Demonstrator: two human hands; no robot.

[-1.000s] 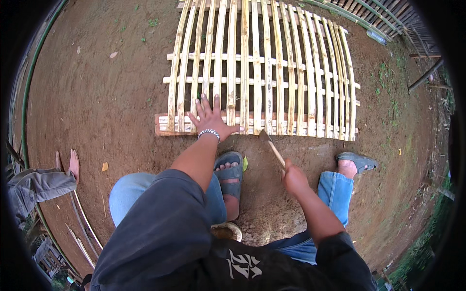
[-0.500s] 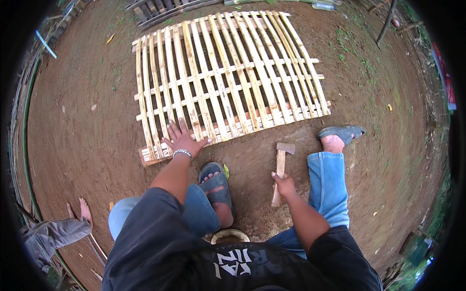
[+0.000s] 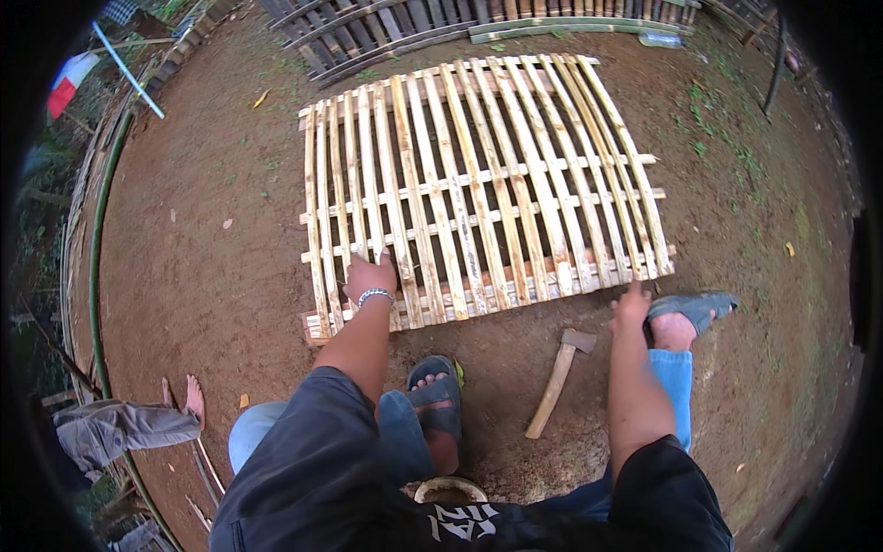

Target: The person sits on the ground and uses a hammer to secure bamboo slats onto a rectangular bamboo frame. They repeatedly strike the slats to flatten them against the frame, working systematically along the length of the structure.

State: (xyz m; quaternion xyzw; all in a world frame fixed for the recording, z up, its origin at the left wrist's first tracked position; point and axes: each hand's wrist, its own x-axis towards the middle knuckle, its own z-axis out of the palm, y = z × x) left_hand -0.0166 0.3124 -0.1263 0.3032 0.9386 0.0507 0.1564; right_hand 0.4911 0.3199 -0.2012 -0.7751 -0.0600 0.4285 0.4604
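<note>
A pale slatted panel (image 3: 510, 219) lies on the dirt ahead of me, its long strips crossed by several cross-strips. My left hand (image 3: 370, 276), with a chain bracelet at the wrist, is closed around strips near the panel's near left part. At the near right corner, my right hand (image 3: 632, 305) has its fingers on the panel's edge; some of them are hidden from above. Between my feet, a hatchet (image 3: 552, 388) with a wooden handle rests on the ground, its dark head toward the panel. Neither hand touches it.
Dark slatted panels (image 3: 395, 32) lie beyond, at the far side. Another person's legs (image 3: 129, 431) stretch in from the left. A long green pole (image 3: 103, 239) runs along the left edge. A round pale-rimmed object (image 3: 451, 488) sits beneath me. My sandalled feet stand near the panel.
My right hand has let go of the hatchet, now on the ground, and moved forward to the panel's corner. My left hand has gone from lying flat to gripping strips. The view has shifted.
</note>
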